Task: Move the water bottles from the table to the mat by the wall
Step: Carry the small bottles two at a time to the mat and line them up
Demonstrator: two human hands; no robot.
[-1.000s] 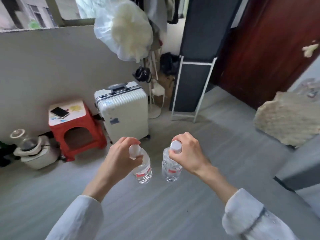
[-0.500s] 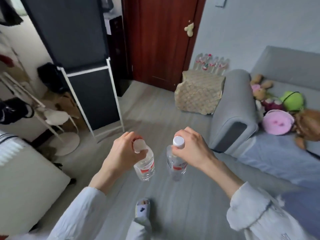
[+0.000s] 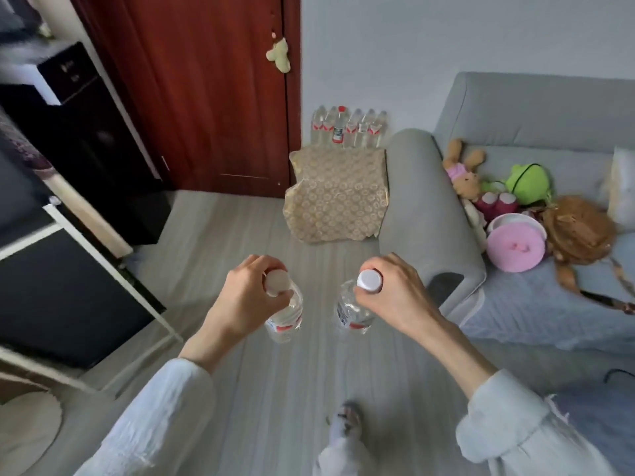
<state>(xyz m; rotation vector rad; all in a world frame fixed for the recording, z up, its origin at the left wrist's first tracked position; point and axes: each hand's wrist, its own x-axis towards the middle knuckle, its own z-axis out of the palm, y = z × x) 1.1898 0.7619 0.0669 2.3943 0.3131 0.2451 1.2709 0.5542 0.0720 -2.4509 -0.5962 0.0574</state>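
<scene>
While the patterned mat (image 3: 335, 197) by the wall is already carrying a row of bottles (image 3: 348, 128) at its far edge, the left grip (image 3: 245, 300) and right grip (image 3: 395, 297) are each closing around another bottle's neck — left bottle (image 3: 285, 319), right bottle (image 3: 350, 316) — hanging over the floor, well short of the mat, so both are still awaiting placement.

Left hand (image 3: 245, 300) and right hand (image 3: 395, 297) forward, fingers (image 3: 388, 266) curled.

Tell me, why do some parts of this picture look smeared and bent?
Head view: the left edge is motion-blurred, smearing the black cabinet; the wide lens bows the sofa and door. Both hands, left hand and right hand, and their bottles stay fairly sharp. Light is soft, without harsh glare.
</scene>
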